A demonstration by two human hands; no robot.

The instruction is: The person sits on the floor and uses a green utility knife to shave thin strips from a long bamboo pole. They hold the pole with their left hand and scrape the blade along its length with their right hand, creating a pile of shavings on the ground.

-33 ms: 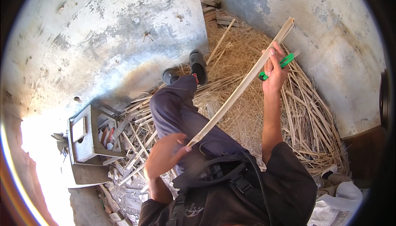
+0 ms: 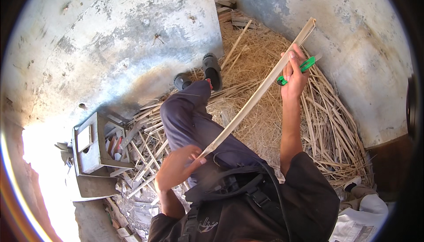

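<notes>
A long pale bamboo strip (image 2: 256, 97) slants across my lap, from near my left knee side up to the far right. My left hand (image 2: 176, 167) pinches its lower end between thumb and fingers. Farther up, my right hand (image 2: 295, 76) is closed around the strip near its upper end, where a thin sliver stands slightly apart. The same hand holds a green utility knife (image 2: 308, 64) across the palm, its blade pointing up and right, away from the strip. Part of the knife's handle is hidden by the fingers.
Fine shavings (image 2: 254, 65) and a heap of split strips (image 2: 329, 118) cover the floor ahead and to the right. A worn wooden box-like stool (image 2: 95, 153) stands at the left. Weathered walls (image 2: 145, 26) close in ahead. Someone's foot (image 2: 352, 183) shows at the lower right.
The fingers of my left hand have shifted slightly and closed in at the strip's lower end. My right hand, the knife and the strip are almost unmoved.
</notes>
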